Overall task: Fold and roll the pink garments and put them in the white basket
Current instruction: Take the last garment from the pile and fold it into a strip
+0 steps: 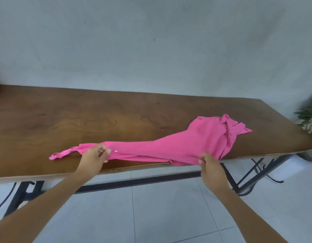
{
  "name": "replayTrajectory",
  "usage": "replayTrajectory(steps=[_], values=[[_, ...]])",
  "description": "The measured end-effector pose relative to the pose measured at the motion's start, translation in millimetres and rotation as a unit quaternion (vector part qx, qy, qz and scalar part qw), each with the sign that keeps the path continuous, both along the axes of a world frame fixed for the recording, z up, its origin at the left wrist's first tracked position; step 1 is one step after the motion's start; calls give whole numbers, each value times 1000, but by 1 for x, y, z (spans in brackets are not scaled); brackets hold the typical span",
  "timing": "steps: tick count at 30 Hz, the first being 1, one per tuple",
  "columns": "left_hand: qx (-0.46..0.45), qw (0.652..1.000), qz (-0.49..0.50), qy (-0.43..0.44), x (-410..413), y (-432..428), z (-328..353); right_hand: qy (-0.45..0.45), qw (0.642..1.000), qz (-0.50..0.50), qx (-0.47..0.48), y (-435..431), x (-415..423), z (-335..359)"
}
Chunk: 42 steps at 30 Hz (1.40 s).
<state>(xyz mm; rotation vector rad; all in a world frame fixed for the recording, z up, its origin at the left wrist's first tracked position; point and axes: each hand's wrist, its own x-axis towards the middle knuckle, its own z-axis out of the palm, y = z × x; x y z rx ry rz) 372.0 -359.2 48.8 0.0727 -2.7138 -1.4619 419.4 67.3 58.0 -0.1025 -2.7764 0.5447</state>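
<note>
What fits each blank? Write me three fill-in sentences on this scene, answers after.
1. The left hand and right hand both grip a ____ shirt.
2. The shirt lies ____ the table, not under it.
3. The shirt's collar lies nearer the ____ hand.
Answers: pink; on; right.

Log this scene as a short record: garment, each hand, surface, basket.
garment: pink collared shirt, stretched out, collar end to the right
left hand: grips the shirt's near edge
right hand: grips the shirt's near edge
surface: wooden table
basket: none clearly in view
other: green plant at the right edge
</note>
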Motion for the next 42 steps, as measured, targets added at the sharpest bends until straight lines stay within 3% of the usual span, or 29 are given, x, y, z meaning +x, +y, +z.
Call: replayTrajectory(steps=[9,19,34,37,42], values=[[-20,998,63,-5,115,23,-19,29,994,49,-89,15,108,-13],[-63,993,102,-13,213,20,-19,-19,994,68,-87,4,187,-28],[-131,981,143,29,223,-70,26,-120,976,184,-6,-64,208,-8],[-118,981,147,45,218,-95,34,-117,975,179,50,-80,196,4],[-130,979,137,77,211,-133,53,-122,984,129,27,-99,184,-3]])
